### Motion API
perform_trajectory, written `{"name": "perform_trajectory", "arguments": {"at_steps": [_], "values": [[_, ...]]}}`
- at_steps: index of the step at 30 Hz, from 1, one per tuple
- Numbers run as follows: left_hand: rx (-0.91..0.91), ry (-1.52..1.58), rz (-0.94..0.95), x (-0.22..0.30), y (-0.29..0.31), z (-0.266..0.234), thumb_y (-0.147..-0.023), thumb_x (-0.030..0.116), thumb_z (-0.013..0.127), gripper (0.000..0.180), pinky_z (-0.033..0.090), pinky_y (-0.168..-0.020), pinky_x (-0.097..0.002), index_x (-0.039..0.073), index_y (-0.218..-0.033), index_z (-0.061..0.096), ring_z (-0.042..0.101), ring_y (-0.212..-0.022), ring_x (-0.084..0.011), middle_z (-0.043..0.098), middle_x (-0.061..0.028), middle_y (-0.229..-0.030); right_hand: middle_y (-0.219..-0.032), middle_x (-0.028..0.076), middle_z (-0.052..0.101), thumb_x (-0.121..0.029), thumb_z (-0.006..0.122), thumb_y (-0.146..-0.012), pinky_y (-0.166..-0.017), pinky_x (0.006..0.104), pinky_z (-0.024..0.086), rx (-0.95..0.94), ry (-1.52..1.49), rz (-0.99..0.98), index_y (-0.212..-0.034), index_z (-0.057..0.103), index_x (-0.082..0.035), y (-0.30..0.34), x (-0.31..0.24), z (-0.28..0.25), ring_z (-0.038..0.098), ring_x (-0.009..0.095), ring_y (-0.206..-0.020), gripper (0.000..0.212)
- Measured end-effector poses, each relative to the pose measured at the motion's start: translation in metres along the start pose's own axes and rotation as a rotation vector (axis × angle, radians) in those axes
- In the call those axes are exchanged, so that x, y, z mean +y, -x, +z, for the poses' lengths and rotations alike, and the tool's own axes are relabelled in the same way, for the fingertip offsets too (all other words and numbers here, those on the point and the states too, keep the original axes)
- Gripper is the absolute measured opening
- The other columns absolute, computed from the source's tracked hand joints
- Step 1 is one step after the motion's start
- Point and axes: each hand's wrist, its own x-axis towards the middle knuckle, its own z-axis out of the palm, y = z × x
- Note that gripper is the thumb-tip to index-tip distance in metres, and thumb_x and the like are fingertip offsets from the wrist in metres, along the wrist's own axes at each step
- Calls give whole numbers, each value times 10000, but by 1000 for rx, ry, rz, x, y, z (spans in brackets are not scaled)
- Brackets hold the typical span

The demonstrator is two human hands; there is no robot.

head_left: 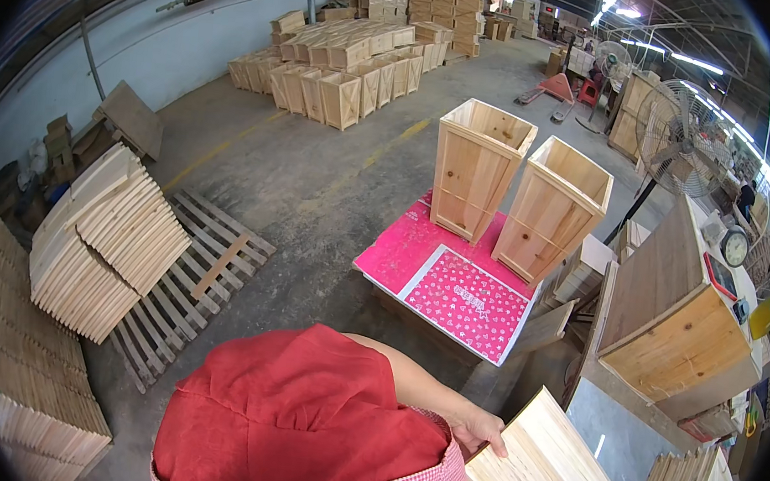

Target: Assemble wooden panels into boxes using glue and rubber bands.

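Pale wooden panel [550, 470] with swirling grain; held at a slant; nearer than the pink-topped table [395, 252], rightward.

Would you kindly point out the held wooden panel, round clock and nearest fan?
Wooden panel [548, 466]: head view, middle of its face.
Round clock [734, 245]: head view, centre of its dial.
Nearest fan [685, 145]: head view, centre of its grille.

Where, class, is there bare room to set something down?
Bare: the white-edged pink sheet in front of the two open boxes, and grey floor between the pink table and the slatted pallet. Crowded: the right side, with a large wooden case and clock, and the pallet's left, under stacked panels.
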Motion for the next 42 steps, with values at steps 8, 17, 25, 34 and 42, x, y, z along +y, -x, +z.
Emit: {"name": "perform_trajectory", "arguments": {"at_steps": [8, 17, 25, 34, 42], "values": [[-36, -4, -29, 3, 2, 0, -934, 30, 702, 637, 461, -1116, -493, -59, -1494, 411, 549, -1355, -316, 554, -212, -1468, -974, 240, 627, -369, 643, -934, -799, 568, 465, -190, 245, 125, -1064, 614, 31, 0, -2, -2, 600, 434, -911, 422], [-24, -6, -29, 3, 3, 1, -932, 32, 710, 629, 467, -1111, -501, -59, -1483, 418, 552, -1351, -317, 569, -207, -1445, -982, 258, 623, -359, 645, -939, -810, 570, 474, -170, 258, 113, -1073, 613, 42, 2, 5, 2, 597, 446, -930, 424], [-66, 2, -26, 0, -2, -5, -926, 37, 723, 648, 473, -1111, -496, -56, -1488, 414, 564, -1340, -309, 566, -203, -1452, -1016, 268, 627, -348, 655, -936, -825, 568, 480, -211, 207, 203, -1150, 597, 57, -6, -20, -14, 600, 449, -953, 462], [-56, 5, -25, -3, -6, -8, -920, 39, 725, 614, 476, -1097, -520, -51, -1466, 459, 581, -1318, -318, 589, -204, -1425, -1011, 258, 629, -345, 658, -928, -830, 570, 477, -161, 256, 131, -1160, 593, 50, -3, -13, -10, 598, 449, -949, 463], [-67, 6, -38, 2, 1, -3, -925, 38, 723, 629, 466, -1115, -497, -74, -1473, 434, 567, -1338, -312, 570, -211, -1450, -1011, 251, 629, -343, 668, -916, -832, 561, 477, -167, 248, 157, -1149, 593, 44, 0, -3, -3, 600, 439, -948, 458]]}}
